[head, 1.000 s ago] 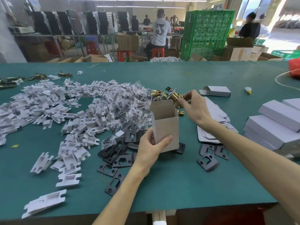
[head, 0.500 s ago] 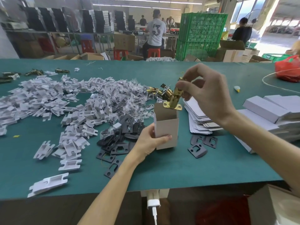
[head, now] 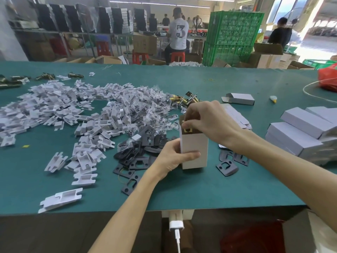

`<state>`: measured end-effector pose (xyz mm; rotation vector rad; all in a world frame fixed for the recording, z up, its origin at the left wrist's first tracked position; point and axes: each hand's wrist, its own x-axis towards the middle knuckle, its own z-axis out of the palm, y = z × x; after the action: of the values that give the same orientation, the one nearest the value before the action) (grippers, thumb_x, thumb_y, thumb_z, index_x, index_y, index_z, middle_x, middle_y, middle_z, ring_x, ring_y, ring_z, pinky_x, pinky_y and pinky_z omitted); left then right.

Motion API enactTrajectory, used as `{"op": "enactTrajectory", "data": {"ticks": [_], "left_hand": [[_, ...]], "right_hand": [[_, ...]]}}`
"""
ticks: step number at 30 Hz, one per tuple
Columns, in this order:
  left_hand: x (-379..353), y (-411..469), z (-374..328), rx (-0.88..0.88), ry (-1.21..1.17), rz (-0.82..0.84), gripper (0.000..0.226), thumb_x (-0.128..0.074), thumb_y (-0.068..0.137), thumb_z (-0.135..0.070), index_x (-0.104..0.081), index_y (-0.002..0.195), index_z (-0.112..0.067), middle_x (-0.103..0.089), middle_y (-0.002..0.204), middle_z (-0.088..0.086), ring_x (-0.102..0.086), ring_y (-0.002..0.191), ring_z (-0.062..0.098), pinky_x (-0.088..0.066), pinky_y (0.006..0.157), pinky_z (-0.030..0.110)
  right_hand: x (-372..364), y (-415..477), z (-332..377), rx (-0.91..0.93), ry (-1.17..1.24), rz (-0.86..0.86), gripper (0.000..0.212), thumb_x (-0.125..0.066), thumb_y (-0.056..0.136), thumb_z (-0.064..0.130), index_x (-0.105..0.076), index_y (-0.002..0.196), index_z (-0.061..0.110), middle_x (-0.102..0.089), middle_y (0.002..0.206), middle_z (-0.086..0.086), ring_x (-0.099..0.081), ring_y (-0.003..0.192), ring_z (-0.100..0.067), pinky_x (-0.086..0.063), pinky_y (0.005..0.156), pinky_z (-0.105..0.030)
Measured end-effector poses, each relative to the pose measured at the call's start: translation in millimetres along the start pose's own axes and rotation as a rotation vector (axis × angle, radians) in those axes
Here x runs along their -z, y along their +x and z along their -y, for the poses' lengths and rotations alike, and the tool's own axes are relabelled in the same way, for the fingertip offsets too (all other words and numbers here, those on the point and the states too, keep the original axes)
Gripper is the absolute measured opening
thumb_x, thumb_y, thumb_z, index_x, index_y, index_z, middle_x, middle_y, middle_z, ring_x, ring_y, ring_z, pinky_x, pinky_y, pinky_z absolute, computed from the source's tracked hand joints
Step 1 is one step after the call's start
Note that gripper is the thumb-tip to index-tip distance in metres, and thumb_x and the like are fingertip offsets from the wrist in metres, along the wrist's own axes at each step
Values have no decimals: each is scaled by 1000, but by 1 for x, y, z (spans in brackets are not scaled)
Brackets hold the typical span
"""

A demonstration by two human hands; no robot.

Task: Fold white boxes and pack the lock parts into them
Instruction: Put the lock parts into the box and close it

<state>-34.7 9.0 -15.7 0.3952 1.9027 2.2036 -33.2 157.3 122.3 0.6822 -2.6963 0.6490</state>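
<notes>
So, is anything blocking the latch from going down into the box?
Nothing visible. The box stands upright with its top open, gripped by the left hand. The right hand holds the brass latch in the mouth, its plate just below the rim. The inside further down is hidden.

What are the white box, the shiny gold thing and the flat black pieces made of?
The box looks like thin cardboard: matte white outside, brown inside, crisp folds. The gold part looks like metal, brass-coloured and glossy, by its bright glints. The black plates seem matte-coated metal, thin with punched holes, though plastic is possible.
</notes>
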Motion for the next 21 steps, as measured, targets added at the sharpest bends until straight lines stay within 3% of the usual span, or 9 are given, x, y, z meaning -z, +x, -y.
{"op": "enactTrajectory", "data": {"ticks": [8, 12, 16, 18, 21], "left_hand": [[-1, 0, 0, 9, 8, 26, 40, -87, 81, -8, -70, 117, -15, -78, 113, 6, -75, 105, 20, -59, 85, 27], [0, 0, 0, 24, 22, 28, 44, -88, 81, -9, -68, 120, -11, -78, 114, 6, -74, 106, 21, -59, 86, 29], [1, 2, 3, 42, 53, 8, 49, -88, 81, -12, -66, 125, -8, -77, 117, 7, -73, 109, 24, -60, 90, 34], [1, 0, 3, 46, 62, -3, 49, -88, 81, -15, -67, 125, -9, -77, 116, 5, -74, 108, 22, -60, 88, 32], [0, 1, 2, 46, 92, -15, 42, -88, 83, -16, -68, 120, -12, -78, 113, 1, -75, 105, 17, -59, 84, 26]], "right_hand": [[-6, 1, 5, -64, -242, 164, 5, -71, 93, 25, -74, 90, 23, -72, 93, -5, -66, 84, -28, -57, 74, -41], [-1, 6, 8, -107, -247, 217, 6, -73, 92, 21, -79, 91, 22, -74, 92, -4, -67, 81, -27, -58, 73, -39], [6, 10, 17, -182, -291, 338, 9, -69, 96, 17, -74, 89, 14, -66, 72, -4, -61, 55, -19, -55, 59, -32], [11, 15, 29, -166, -413, 279, 14, -64, 97, 12, -66, 83, 10, -55, 65, -5, -55, 53, -22, -48, 54, -33], [15, 31, 65, -3, -404, -23, 16, -57, 99, 15, -63, 88, 7, -53, 73, -10, -53, 63, -33, -42, 60, -37]]}}
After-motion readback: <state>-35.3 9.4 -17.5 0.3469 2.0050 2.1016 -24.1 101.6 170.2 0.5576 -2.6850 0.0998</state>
